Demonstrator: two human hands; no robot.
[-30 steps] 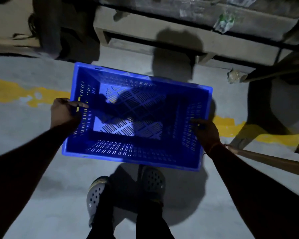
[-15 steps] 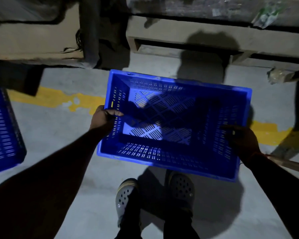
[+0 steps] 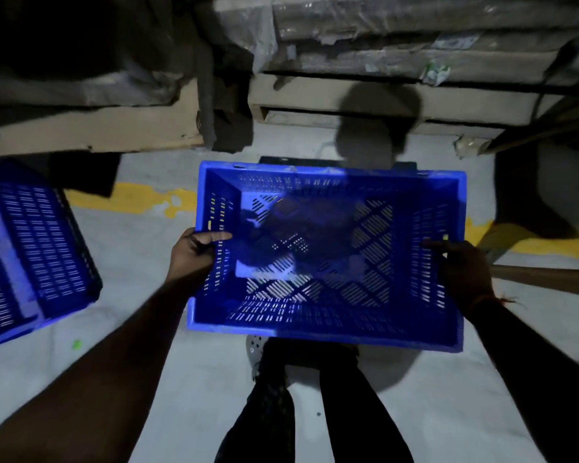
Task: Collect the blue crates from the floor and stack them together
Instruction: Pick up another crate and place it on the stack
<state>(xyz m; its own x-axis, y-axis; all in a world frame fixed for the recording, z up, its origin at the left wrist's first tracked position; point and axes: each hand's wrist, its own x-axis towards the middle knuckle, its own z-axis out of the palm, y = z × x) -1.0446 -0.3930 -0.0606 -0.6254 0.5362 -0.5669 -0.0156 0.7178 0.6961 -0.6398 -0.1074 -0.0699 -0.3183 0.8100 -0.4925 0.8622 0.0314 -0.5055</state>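
I hold an empty blue slotted crate (image 3: pixel 328 315) level in front of me, above the floor and my feet. My left hand (image 3: pixel 194 252) grips its left rim, thumb inside the wall. My right hand (image 3: pixel 458 265) grips the right rim the same way. A second blue crate (image 3: pixel 37 248) lies on the floor at the left edge, only partly in view, its slotted side showing.
Wooden pallets (image 3: pixel 348 95) loaded with wrapped cardboard stand along the far side. A cardboard sheet (image 3: pixel 94 128) lies at back left. A yellow line (image 3: pixel 141 198) crosses the grey concrete floor. A wooden pole (image 3: pixel 545 279) juts in from the right.
The view has swung left, and the second crate on the floor has come further into sight. The held crate has stayed in both hands and now covers my feet.
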